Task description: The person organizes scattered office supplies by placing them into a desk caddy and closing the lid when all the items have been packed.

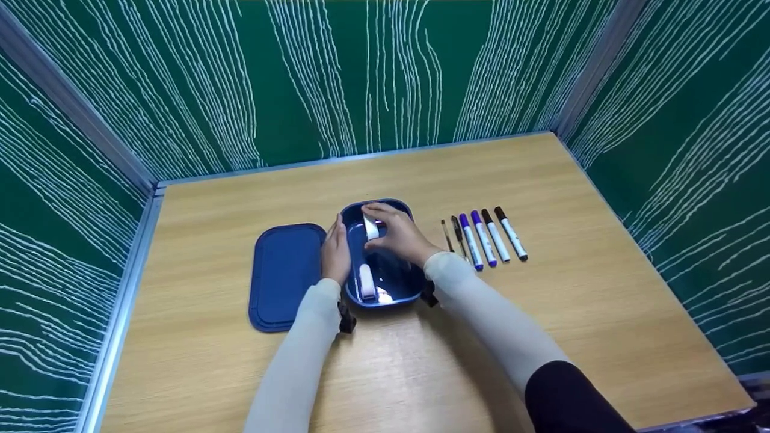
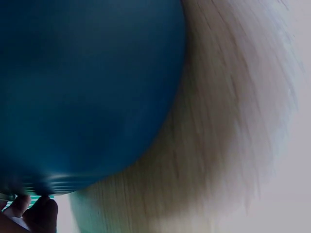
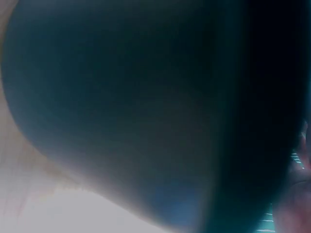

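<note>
A dark blue rectangular box [image 1: 391, 302] stands uncovered in front of me. My left hand [image 1: 335, 255] rests along its left wall with the fingers straight. Over the far half of the box, my right hand [image 1: 400, 236] holds a short white object [image 1: 371, 227] between thumb and fingers. A second white object [image 1: 366, 281], oblong with a rounded end, lies in the near left part of the box. What kind these white things are I cannot tell. Box wall [image 2: 97, 87] fills much of the left wrist view. Dark, blurred surfaces cover most of the right wrist view.
Left of the box lies its flat blue lid [image 1: 286, 276]. To the right, two slim pens [image 1: 459, 234], two purple-capped markers [image 1: 472, 240] and two dark-capped markers [image 1: 511, 233] lie in a row on the wooden table [image 1: 385, 373]. Green panels [image 1: 349, 78] enclose the table.
</note>
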Motion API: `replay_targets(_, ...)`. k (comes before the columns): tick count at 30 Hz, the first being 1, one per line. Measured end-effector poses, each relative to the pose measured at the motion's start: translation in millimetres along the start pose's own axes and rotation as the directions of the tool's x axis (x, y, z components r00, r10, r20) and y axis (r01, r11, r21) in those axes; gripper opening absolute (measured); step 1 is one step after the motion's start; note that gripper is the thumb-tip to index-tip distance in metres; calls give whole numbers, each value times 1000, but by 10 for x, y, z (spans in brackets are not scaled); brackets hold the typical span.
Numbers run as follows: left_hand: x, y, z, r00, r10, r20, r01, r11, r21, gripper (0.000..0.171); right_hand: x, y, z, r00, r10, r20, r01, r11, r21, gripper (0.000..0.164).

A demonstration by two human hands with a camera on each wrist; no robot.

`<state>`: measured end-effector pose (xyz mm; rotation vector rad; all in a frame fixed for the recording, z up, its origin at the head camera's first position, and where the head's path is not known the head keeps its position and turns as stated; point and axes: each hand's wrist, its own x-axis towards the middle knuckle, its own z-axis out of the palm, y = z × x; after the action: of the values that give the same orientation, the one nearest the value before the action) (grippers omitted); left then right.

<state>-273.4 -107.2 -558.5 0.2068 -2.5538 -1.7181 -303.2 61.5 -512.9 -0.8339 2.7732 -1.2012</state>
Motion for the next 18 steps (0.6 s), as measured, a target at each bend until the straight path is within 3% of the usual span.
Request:
replay_targets(6, -5, 15, -15, 1000, 18, -17, -18, 999, 29, 53, 56, -91, -26, 998, -68, 2, 68, 998, 5, 74)
replay_targets(18, -12, 14, 5, 1000, -12, -15, 12, 1000, -10, 53, 224, -188, -78, 999, -48, 23, 47, 998, 30, 71)
